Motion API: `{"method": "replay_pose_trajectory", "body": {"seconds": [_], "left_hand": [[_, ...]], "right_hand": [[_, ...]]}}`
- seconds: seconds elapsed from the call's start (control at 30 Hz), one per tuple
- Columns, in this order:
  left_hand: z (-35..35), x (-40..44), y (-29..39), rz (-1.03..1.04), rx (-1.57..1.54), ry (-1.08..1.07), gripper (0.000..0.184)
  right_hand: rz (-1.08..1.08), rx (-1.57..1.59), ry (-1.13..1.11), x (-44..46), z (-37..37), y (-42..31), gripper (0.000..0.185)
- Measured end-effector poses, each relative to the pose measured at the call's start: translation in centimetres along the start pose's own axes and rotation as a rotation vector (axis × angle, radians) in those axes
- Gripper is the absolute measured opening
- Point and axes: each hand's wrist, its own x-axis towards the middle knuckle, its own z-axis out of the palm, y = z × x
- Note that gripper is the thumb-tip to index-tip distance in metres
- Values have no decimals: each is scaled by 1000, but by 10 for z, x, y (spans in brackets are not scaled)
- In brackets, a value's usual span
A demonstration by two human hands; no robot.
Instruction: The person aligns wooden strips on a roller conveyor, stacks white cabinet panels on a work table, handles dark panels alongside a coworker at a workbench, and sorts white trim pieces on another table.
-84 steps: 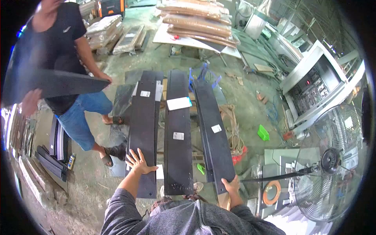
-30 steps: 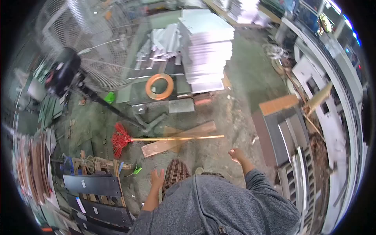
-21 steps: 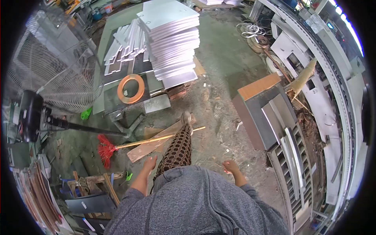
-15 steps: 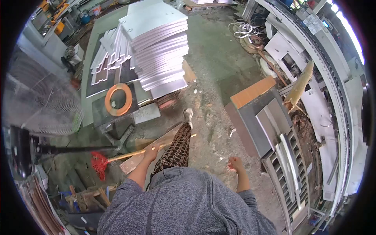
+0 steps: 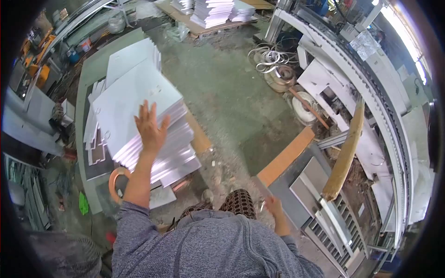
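My left hand (image 5: pixel 152 129), fingers spread, is at the near edge of a tall stack of white boards (image 5: pixel 136 92). Whether its palm rests on the top board or hovers just above, I cannot tell. The boards lie unevenly, their pale edges fanned out on the near side. Low on the right, my right hand (image 5: pixel 274 207) is curled closed beside a pile of grey panels (image 5: pixel 283 197). Something small and pale shows at its fingers, too blurred to name. A sliver of the red broom head (image 5: pixel 110 237) shows at lower left.
A roll of orange edging band (image 5: pixel 117 181) lies by the stack's near left corner. Another stack of white boards (image 5: pixel 211 11) stands farther back. At right are coiled strips (image 5: pixel 273 58), a cardboard tube (image 5: pixel 345 153) and a long machine frame (image 5: pixel 371 74).
My left hand has let go of the broom's handle and reached forward to the board stack. I have moved closer to the stack. My right hand stays low and closed.
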Motion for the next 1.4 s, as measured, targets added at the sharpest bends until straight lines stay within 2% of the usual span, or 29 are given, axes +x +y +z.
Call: {"method": "replay_pose_trajectory", "body": {"seconds": [0.07,0.13,0.2,0.33,0.43,0.5,0.57,0.6,0.63,0.67,0.73,0.8,0.83,0.93,1.0,1.07,1.13,1.17,1.23,1.3,1.4], "left_hand": [[22,55,-13,-137,32,-64,67],[51,91,-25,-311,99,-173,71],[82,122,-44,-505,132,-338,77],[115,130,-57,-681,327,-419,81],[115,134,-52,-757,321,-408,82],[116,139,-51,-797,322,-426,82],[117,142,-43,-851,324,-421,82],[117,140,-38,-880,339,-429,82],[117,143,-34,-906,351,-429,81],[119,150,-32,-927,361,-419,81],[118,167,-26,-1048,388,-448,80],[122,191,-24,-1180,401,-441,80],[130,204,-29,-1207,362,-365,79],[156,255,-56,-1232,338,-182,77],[184,299,-85,-1228,342,-144,75],[217,347,-113,-1247,307,-158,75],[251,394,-141,-1231,219,-232,77],[264,416,-155,-1218,187,-273,77],[286,460,-181,-1223,165,-316,79],[304,493,-206,-1259,158,-328,80],[327,525,-245,-1365,187,-287,79]], "right_hand": [[125,-45,-187,3,-1,50,30],[209,-108,-268,16,-9,74,29],[292,-133,-290,43,-23,75,29],[331,-193,-297,151,-79,42,28],[205,-279,-302,272,-125,-15,28],[22,-466,-324,363,-159,-58,28],[-356,-914,-323,468,-185,-124,28],[-436,-1125,-315,501,-197,-188,32],[-590,-1333,-333,572,-197,-206,32],[-261,-555,-142,617,-193,-232,31],[-373,-267,-102,713,-177,-302,13],[-356,-93,-234,720,-163,-419,12],[-338,-3,-298,716,-151,-464,12],[-667,-55,-334,775,-92,-511,9],[-736,-205,-497,784,-88,-544,7],[-477,-237,-399,813,-90,-544,21],[-131,-11,-491,833,-115,-545,20],[-325,-330,-420,874,-129,-498,20],[-197,-477,-379,894,-144,-481,17],[122,-167,-363,896,-142,-508,14],[283,6,-341,928,-125,-551,11]]}}
